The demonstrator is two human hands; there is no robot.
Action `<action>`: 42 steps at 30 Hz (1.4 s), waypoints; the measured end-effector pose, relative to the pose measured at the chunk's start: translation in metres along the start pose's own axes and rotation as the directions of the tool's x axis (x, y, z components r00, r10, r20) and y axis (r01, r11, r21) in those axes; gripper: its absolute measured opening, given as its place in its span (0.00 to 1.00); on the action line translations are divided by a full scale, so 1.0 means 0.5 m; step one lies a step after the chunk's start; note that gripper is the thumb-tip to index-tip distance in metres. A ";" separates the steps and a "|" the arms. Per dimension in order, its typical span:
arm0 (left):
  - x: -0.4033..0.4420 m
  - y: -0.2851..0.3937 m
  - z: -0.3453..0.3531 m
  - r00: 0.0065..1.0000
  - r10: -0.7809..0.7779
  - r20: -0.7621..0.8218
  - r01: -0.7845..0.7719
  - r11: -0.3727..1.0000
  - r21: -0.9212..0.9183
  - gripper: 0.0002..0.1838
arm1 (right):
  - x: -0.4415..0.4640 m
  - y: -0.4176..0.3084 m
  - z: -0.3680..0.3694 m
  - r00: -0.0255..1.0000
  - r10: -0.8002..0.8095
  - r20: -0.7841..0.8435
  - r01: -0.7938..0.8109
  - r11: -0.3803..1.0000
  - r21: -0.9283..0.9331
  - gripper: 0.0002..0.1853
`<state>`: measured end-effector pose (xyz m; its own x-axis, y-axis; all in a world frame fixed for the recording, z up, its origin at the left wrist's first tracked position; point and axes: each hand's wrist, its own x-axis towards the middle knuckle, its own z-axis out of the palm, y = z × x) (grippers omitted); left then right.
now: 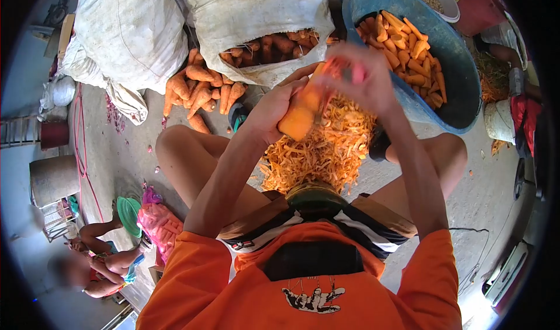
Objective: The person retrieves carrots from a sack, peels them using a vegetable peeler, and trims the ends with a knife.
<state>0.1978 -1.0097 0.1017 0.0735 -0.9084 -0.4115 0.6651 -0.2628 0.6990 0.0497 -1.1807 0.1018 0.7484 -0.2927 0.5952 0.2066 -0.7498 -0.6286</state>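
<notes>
Carrot [298, 121] lay clasped in the left hand [273, 108] above peelings [326, 155]; the blurred right hand [368, 78] gripped a red peeler [334, 73]; the carrot seemed stiff, likely slick, best held around its thick body.

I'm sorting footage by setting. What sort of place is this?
Probably an informal vegetable-preparation space: an open sack with unpeeled carrots spilled beside it, a blue tub of peeled carrots, and heaped peelings on the bare floor.
</notes>
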 end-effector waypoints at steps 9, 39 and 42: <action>0.014 0.000 -0.003 0.999 0.022 -0.024 -0.023 0.999 -0.037 0.25 | 0.002 -0.012 -0.009 0.953 0.298 -0.057 -0.274 0.926 0.258 0.18; 0.009 0.012 0.012 0.995 -0.040 -0.093 0.045 0.998 0.044 0.35 | -0.010 0.106 -0.045 0.855 0.425 -0.298 -0.385 0.904 0.186 0.15; 0.016 0.012 -0.001 0.999 0.043 -0.027 -0.041 0.998 0.054 0.31 | -0.005 0.003 0.005 0.983 0.159 -0.088 -0.140 0.972 0.187 0.15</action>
<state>0.2028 -1.0183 0.1022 0.1220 -0.9098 -0.3967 0.6203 -0.2421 0.7461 0.0500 -1.1797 0.0980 0.7130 -0.4595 0.5297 0.2138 -0.5770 -0.7883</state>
